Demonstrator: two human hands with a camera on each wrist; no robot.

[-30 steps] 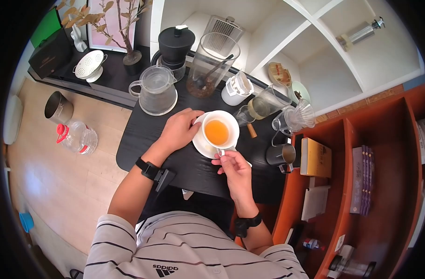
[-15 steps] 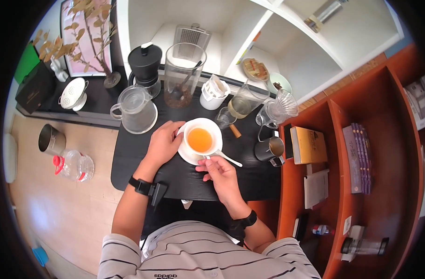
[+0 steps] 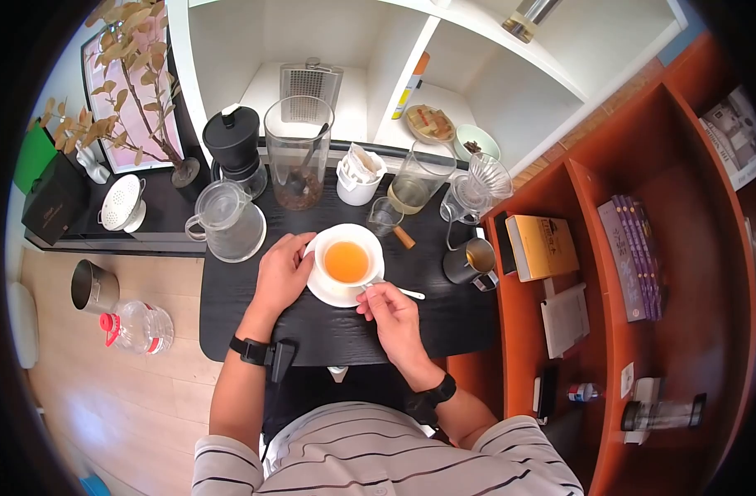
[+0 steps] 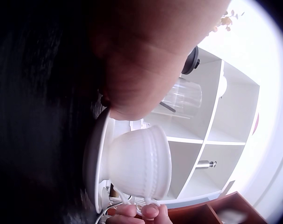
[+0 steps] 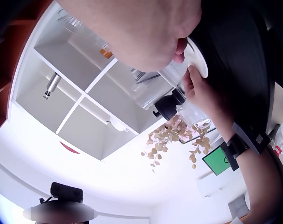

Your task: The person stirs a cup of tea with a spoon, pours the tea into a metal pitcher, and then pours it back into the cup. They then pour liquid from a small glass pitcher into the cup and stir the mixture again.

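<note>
A white teacup [image 3: 373, 276] holding amber liquid [image 3: 346, 262] stands on a white saucer [image 3: 325, 293] on the black table. My right hand [image 3: 394, 321] pinches the cup's handle between thumb and fingers, as the left wrist view also shows beside the cup [image 4: 139, 161]. At the saucer's left side, my left hand [image 3: 280, 277] grips the rim, its thumb by the edge; in the right wrist view this left hand [image 5: 204, 95] meets the saucer's edge. A white spoon's handle [image 3: 413, 294] sticks out past the saucer on the right, its other end hidden.
Behind the cup stand a glass pot [image 3: 231, 227], a black grinder [image 3: 233, 140], a tall glass [image 3: 299, 169], a white cup with a drip bag [image 3: 360, 178] and a small glass pitcher [image 3: 385, 217]. A metal jug [image 3: 469, 263] sits right, beside the wooden shelf [image 3: 597, 273].
The head view has shifted, showing more of the shelves behind. The cup appears more centred over the saucer than a second ago. Both hands keep their holds.
</note>
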